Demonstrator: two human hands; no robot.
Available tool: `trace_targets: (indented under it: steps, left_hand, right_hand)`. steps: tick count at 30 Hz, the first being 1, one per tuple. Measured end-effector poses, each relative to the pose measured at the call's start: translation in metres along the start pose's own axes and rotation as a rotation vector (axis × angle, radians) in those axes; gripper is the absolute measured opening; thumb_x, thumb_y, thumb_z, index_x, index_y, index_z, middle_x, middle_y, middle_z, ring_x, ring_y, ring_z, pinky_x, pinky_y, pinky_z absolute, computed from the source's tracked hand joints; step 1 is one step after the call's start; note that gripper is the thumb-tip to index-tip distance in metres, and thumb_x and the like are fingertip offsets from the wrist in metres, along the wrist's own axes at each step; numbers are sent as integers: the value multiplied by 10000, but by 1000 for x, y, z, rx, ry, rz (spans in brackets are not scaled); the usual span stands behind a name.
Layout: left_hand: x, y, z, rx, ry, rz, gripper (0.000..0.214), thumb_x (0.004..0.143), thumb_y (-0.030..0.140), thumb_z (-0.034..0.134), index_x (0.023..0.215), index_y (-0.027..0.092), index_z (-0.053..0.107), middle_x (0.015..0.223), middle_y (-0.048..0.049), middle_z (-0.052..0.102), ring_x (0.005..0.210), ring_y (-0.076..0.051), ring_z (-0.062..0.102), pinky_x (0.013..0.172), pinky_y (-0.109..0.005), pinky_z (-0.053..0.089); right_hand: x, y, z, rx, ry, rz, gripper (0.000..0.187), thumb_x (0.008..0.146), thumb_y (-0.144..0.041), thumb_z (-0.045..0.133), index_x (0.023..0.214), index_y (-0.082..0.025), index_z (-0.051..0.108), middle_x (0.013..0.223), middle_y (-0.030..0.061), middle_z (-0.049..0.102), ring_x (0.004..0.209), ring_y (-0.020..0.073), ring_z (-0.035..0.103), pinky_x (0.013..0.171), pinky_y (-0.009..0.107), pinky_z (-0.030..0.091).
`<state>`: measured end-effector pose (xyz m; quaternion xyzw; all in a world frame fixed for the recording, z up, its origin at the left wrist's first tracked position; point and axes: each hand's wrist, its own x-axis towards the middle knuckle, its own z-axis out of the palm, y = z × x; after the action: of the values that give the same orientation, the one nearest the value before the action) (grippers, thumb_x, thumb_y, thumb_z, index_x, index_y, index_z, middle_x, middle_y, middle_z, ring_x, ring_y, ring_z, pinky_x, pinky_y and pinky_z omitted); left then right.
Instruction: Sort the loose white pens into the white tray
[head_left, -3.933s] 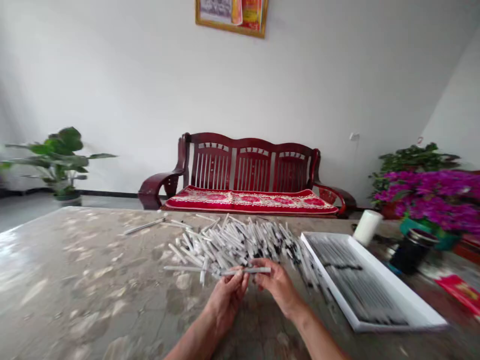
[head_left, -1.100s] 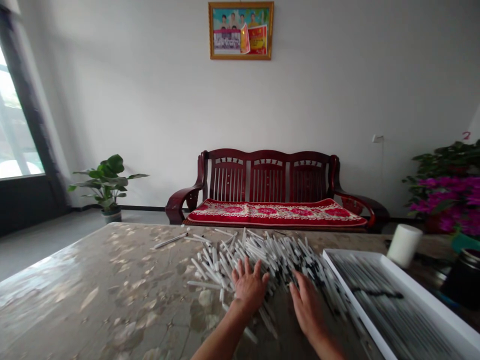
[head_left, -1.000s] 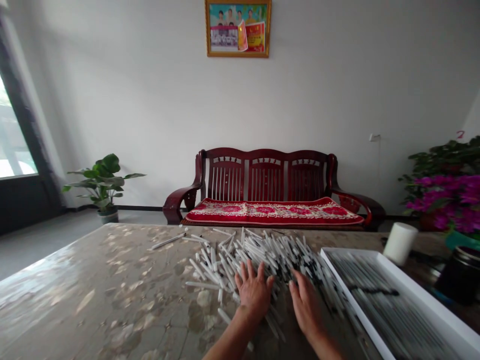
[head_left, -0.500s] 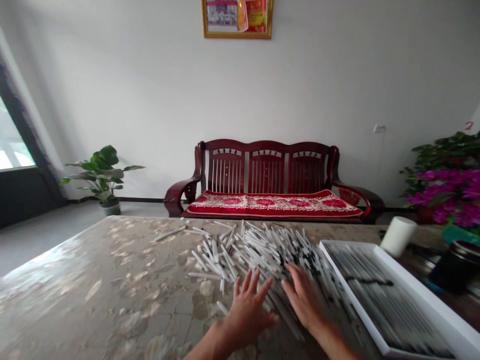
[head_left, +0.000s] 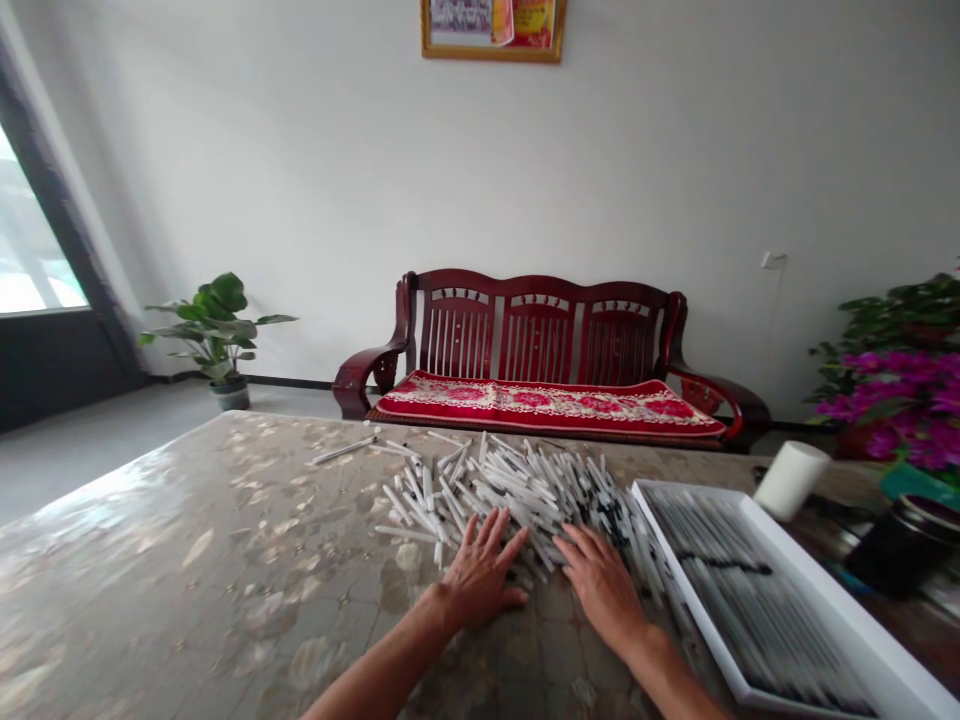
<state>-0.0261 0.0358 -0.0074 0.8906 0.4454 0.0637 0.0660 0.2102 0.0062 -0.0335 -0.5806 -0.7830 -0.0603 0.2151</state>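
Note:
A loose heap of white and translucent pens (head_left: 517, 480), some with black parts, is spread over the patterned tabletop (head_left: 247, 560). My left hand (head_left: 484, 575) lies at the near edge of the heap, palm down with fingers spread, touching pens. To its right, my right hand (head_left: 600, 575) also rests palm down on the near pens, fingers stretched out. Neither hand grips anything. Right of the heap stands a white box (head_left: 705, 610) holding rows of similar pens, with a dark band across them. What lies under my palms is hidden.
Behind the box is a white roll (head_left: 791, 480), with a dark jar (head_left: 904, 545) and purple flowers (head_left: 900, 400) farther right. A wooden bench (head_left: 536, 330) with a red cover stands beyond the table. A potted plant (head_left: 225, 340) is on the floor at left.
Both hands have moved slightly away from me, against the near side of the heap. Pens that lay between my forearms are now farther up, in the heap. The camera view has shifted a little.

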Motion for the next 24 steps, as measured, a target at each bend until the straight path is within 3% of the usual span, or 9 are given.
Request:
trace_targets:
  steps: [6, 14, 18, 21, 24]
  left_hand:
    - [30, -7, 10, 36, 185, 51, 829, 742, 500, 737, 1469, 310, 384, 1583, -167, 326, 1444, -368, 298, 1139, -640, 211]
    - [6, 13, 27, -9, 295, -64, 661, 799, 266, 706, 1415, 283, 468, 1535, -151, 419, 1437, -345, 321, 1155, -615, 210]
    - [8, 8, 31, -35, 330, -131, 580, 817, 228, 674, 1373, 288, 521, 1512, -145, 450, 1420, -352, 350, 1137, -624, 234]
    - [13, 0, 25, -36, 391, -177, 586, 756, 236, 744, 1317, 254, 577, 1489, -169, 468, 1401, -378, 364, 1121, -631, 246]
    - [9, 0, 17, -57, 505, -141, 557, 723, 221, 778, 1256, 249, 621, 1431, -154, 529, 1355, -368, 411, 1093, -593, 299]
  right_hand:
    - [1, 11, -4, 3, 65, 69, 468, 789, -47, 596, 1218, -225, 654, 1305, 75, 616, 1203, 248, 563, 1038, 384, 448]
    - [-8, 0, -26, -83, 49, 151, 233, 826, -121, 661, 1006, -263, 706, 981, 38, 674, 943, 239, 610, 841, 345, 468]
    - [-3, -3, -31, -93, 56, 138, 182, 857, -152, 636, 974, -270, 711, 947, 31, 680, 916, 228, 601, 827, 332, 447]
    - [4, -7, -30, -14, 124, 149, 161, 875, -172, 599, 980, -246, 696, 957, 46, 684, 920, 234, 602, 828, 338, 451]
    - [14, -18, -24, 195, 273, 195, 145, 896, -231, 539, 978, -207, 657, 955, 76, 688, 909, 238, 623, 813, 347, 477]
